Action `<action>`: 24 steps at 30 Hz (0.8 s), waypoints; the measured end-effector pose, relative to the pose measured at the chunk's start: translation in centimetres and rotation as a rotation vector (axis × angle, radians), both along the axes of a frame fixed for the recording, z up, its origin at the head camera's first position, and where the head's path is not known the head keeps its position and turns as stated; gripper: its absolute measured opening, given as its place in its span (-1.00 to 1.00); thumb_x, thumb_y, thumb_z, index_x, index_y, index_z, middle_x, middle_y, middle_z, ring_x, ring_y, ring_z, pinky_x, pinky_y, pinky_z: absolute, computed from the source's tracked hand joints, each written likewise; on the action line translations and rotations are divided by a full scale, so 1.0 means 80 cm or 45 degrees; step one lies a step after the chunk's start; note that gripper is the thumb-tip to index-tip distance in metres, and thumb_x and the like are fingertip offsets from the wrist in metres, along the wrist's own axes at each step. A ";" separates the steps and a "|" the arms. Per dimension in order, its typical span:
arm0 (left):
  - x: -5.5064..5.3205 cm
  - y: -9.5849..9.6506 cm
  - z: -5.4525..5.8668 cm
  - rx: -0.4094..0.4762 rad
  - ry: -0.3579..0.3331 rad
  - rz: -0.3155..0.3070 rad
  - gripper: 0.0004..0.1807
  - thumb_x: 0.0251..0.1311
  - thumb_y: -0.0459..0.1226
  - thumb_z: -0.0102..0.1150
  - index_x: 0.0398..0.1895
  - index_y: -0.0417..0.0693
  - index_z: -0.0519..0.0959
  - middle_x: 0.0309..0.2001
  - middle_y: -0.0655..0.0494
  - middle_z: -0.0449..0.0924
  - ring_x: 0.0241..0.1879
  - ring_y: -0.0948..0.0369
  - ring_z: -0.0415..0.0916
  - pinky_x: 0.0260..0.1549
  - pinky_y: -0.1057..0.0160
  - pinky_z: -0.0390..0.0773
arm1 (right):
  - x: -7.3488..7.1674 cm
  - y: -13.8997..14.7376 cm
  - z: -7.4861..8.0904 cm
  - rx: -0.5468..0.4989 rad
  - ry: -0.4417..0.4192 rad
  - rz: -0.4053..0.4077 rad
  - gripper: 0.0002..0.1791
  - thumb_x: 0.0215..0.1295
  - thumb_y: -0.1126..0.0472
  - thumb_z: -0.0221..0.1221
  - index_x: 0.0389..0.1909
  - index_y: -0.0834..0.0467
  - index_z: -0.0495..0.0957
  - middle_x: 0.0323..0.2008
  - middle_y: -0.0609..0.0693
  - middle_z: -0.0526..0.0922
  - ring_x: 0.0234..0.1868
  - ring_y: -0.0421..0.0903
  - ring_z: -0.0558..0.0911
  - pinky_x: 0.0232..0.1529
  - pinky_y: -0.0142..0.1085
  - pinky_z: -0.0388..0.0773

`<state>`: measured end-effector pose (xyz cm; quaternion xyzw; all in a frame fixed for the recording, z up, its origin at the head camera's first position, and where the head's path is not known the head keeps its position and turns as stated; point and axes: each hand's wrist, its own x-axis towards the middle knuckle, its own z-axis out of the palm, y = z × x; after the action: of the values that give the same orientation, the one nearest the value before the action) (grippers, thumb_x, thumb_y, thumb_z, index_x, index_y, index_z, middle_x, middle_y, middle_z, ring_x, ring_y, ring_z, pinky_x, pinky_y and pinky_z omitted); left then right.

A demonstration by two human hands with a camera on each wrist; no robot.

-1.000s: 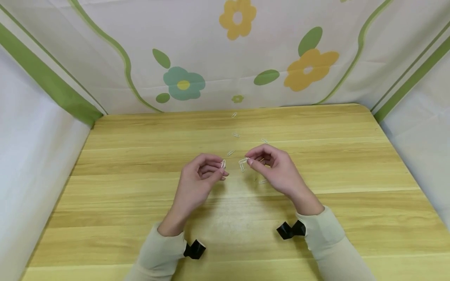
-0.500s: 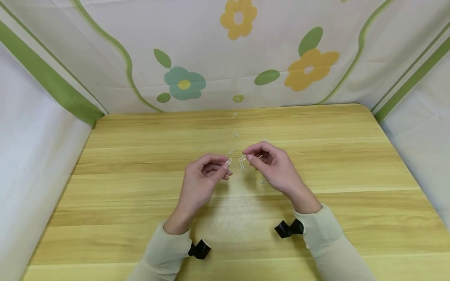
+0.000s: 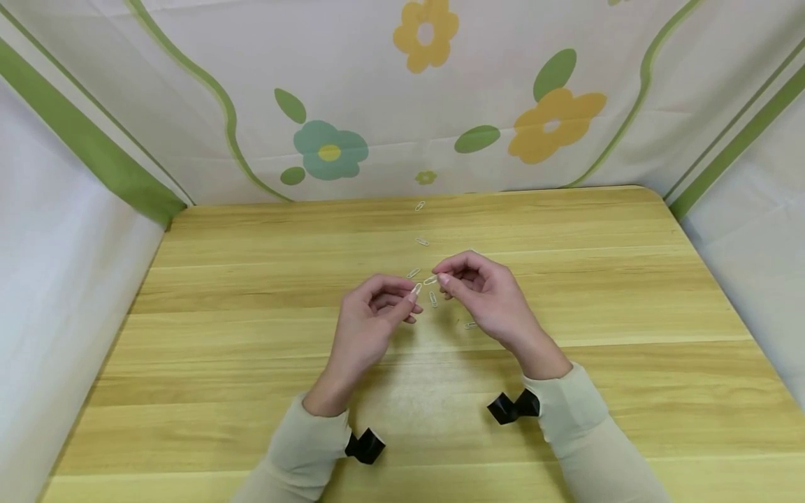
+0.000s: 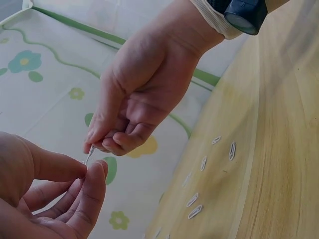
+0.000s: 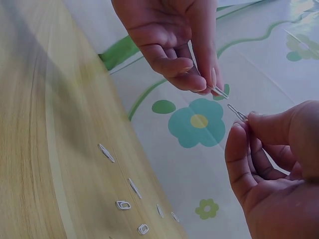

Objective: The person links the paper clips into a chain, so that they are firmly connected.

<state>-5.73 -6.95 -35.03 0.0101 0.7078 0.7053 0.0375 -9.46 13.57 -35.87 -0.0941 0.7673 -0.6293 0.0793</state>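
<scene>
Over the middle of the table, my left hand [image 3: 367,325] pinches a white paper clip [image 3: 417,288] between thumb and forefinger. Opposite it, my right hand [image 3: 497,297] pinches another white paper clip [image 3: 430,280] the same way. The right wrist view shows the left hand's clip [image 5: 219,92] and the right hand's clip [image 5: 237,112] with their free ends pointing at each other, a small gap between them. In the left wrist view the fingertips overlap, and only a thin part of a clip [image 4: 89,153] shows there.
Several loose white paper clips lie on the wooden table [image 3: 220,335]: one beneath the hands [image 3: 433,300], one near the right palm [image 3: 471,325], others farther back [image 3: 422,242]. A flowered cloth [image 3: 390,105] hangs behind the table's far edge.
My left hand has moved right with its paper clip, narrowing the gap to the other. My right hand has shifted slightly left and away from the body, still holding its clip.
</scene>
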 end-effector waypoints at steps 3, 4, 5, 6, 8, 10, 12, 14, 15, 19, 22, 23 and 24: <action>0.000 0.004 0.000 -0.006 0.006 0.010 -0.84 0.42 -0.49 0.29 0.00 -0.31 0.69 -0.15 -0.26 0.71 -0.26 0.18 0.75 -0.22 0.25 0.81 | 0.000 -0.001 0.000 -0.027 -0.014 0.003 -0.83 0.56 0.28 0.26 0.06 0.23 0.68 -0.06 0.21 0.68 -0.16 0.03 0.75 -0.02 -0.16 0.78; 0.000 0.006 0.000 -0.009 0.008 0.013 -0.85 0.42 -0.49 0.29 0.00 -0.31 0.69 -0.16 -0.27 0.72 -0.26 0.17 0.75 -0.22 0.25 0.81 | 0.000 -0.001 -0.001 -0.032 -0.016 0.004 -0.83 0.56 0.29 0.26 0.05 0.24 0.67 -0.05 0.24 0.68 -0.15 0.06 0.74 -0.03 -0.16 0.78; 0.000 0.007 0.000 -0.008 0.009 0.017 -0.85 0.42 -0.49 0.29 -0.01 -0.31 0.69 -0.17 -0.27 0.72 -0.26 0.14 0.76 -0.22 0.25 0.81 | 0.000 -0.001 -0.001 -0.032 -0.017 0.005 -0.84 0.56 0.28 0.26 0.05 0.23 0.67 -0.05 0.25 0.68 -0.14 0.11 0.74 -0.04 -0.17 0.78; 0.000 0.008 0.000 -0.007 0.011 0.020 -0.85 0.41 -0.50 0.30 -0.01 -0.31 0.69 -0.17 -0.27 0.73 -0.25 0.09 0.77 -0.22 0.24 0.81 | 0.000 -0.001 -0.001 -0.030 -0.017 0.005 -0.84 0.56 0.28 0.26 0.05 0.23 0.67 -0.05 0.27 0.67 -0.14 0.13 0.74 -0.05 -0.17 0.77; 0.000 0.010 0.000 -0.004 0.011 0.026 -0.85 0.41 -0.50 0.30 -0.01 -0.31 0.69 -0.20 -0.24 0.74 -0.23 -0.03 0.77 -0.22 0.24 0.81 | 0.000 -0.001 -0.001 -0.019 -0.011 0.005 -0.84 0.57 0.27 0.26 0.04 0.23 0.67 -0.07 0.26 0.68 -0.14 0.15 0.73 -0.08 -0.18 0.76; 0.000 0.011 0.000 -0.002 0.012 0.027 -0.84 0.41 -0.50 0.30 -0.01 -0.31 0.69 -0.20 -0.28 0.74 -0.20 -0.15 0.77 -0.22 0.24 0.81 | 0.000 -0.002 -0.002 -0.007 -0.004 0.003 -0.85 0.57 0.25 0.26 0.02 0.23 0.67 -0.10 0.21 0.70 -0.14 0.17 0.72 -0.10 -0.19 0.75; -0.001 0.012 -0.001 -0.003 0.010 0.026 -0.85 0.41 -0.50 0.30 -0.02 -0.30 0.70 -0.20 -0.27 0.74 -0.19 -0.20 0.76 -0.22 0.24 0.81 | -0.001 -0.002 -0.002 0.000 0.004 -0.001 -0.85 0.57 0.24 0.27 0.00 0.23 0.67 -0.13 0.14 0.71 -0.17 0.11 0.72 -0.11 -0.19 0.74; -0.001 0.014 -0.002 -0.010 0.015 0.023 -0.86 0.41 -0.50 0.30 -0.03 -0.30 0.70 -0.21 -0.26 0.73 -0.22 -0.13 0.76 -0.22 0.24 0.81 | 0.000 -0.002 -0.003 0.005 0.015 -0.003 -0.85 0.57 0.24 0.26 -0.02 0.24 0.67 -0.15 0.11 0.71 -0.19 0.05 0.72 -0.12 -0.19 0.74; -0.002 0.014 -0.003 -0.011 0.016 0.020 -0.86 0.41 -0.50 0.30 -0.03 -0.31 0.70 -0.21 -0.27 0.73 -0.24 -0.08 0.76 -0.23 0.24 0.81 | -0.001 -0.002 -0.003 0.009 0.022 -0.004 -0.86 0.57 0.24 0.26 -0.03 0.24 0.67 -0.16 0.13 0.71 -0.21 0.01 0.72 -0.14 -0.20 0.73; -0.002 0.018 -0.005 -0.017 0.022 0.014 -0.87 0.39 -0.51 0.31 -0.06 -0.33 0.70 -0.22 -0.31 0.73 -0.29 0.03 0.76 -0.24 0.24 0.81 | 0.000 -0.003 -0.003 0.033 0.042 -0.006 -0.87 0.58 0.23 0.26 -0.05 0.22 0.67 -0.13 0.29 0.70 -0.24 -0.02 0.71 -0.17 -0.20 0.72; -0.003 0.020 -0.006 -0.017 0.009 0.017 -0.88 0.38 -0.51 0.32 -0.07 -0.33 0.70 -0.22 -0.34 0.73 -0.30 0.02 0.77 -0.25 0.25 0.81 | 0.000 -0.003 -0.003 0.065 0.055 -0.013 -0.87 0.59 0.21 0.25 -0.06 0.21 0.67 -0.12 0.31 0.71 -0.21 0.11 0.72 -0.16 -0.17 0.73; -0.003 0.021 -0.007 -0.017 0.005 0.019 -0.88 0.38 -0.50 0.33 -0.07 -0.33 0.70 -0.23 -0.33 0.74 -0.31 0.05 0.77 -0.25 0.25 0.81 | 0.001 -0.003 -0.003 0.074 0.060 -0.017 -0.87 0.59 0.21 0.26 -0.07 0.20 0.67 -0.12 0.29 0.72 -0.19 0.16 0.72 -0.15 -0.16 0.74; -0.003 0.021 -0.007 -0.019 0.004 0.021 -0.89 0.38 -0.50 0.33 -0.07 -0.33 0.70 -0.23 -0.33 0.74 -0.32 0.07 0.77 -0.25 0.25 0.81 | 0.001 -0.003 -0.004 0.087 0.064 -0.022 -0.87 0.59 0.20 0.26 -0.07 0.20 0.67 -0.13 0.27 0.72 -0.18 0.18 0.73 -0.15 -0.16 0.74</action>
<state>-5.97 -5.24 -35.61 0.0050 0.7133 0.7002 0.0307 -9.41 13.36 -36.19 -0.1005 0.7909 -0.6009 0.0579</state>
